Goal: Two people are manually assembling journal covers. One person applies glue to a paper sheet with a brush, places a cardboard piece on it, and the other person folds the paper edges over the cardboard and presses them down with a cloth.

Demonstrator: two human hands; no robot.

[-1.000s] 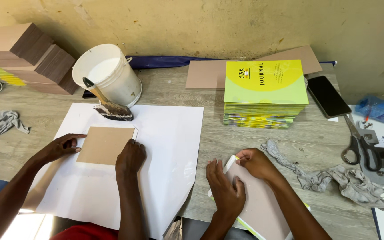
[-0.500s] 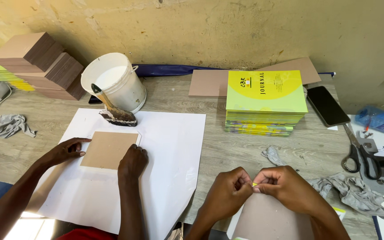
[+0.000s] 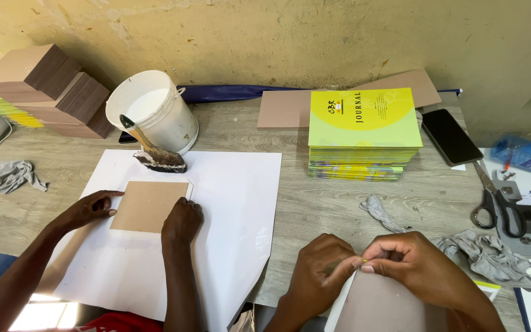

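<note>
left hand [image 3: 318,280] & right hand [image 3: 410,267] meet low over the desk [image 3: 327,209], fingers [image 3: 364,263] of both pinched shut on the yellow-edged corner of a brown cover board [image 3: 388,304] just under them; grey rag [image 3: 487,255] beside right hand, co-worker's hands [image 3: 179,221] well left on a brown card [image 3: 147,206]

Single view, worn on the head, looking steeply down and forward across the grey wooden surface [image 3: 314,203] toward the stained wall [image 3: 265,37] along the top of the frame. Close enough that the wearer's left hand [image 3: 318,276] and right hand [image 3: 413,264] fill the lower right, cut off at the bottom edge. Another person's arms entering from the lower left. No second view to overlap with.
</note>
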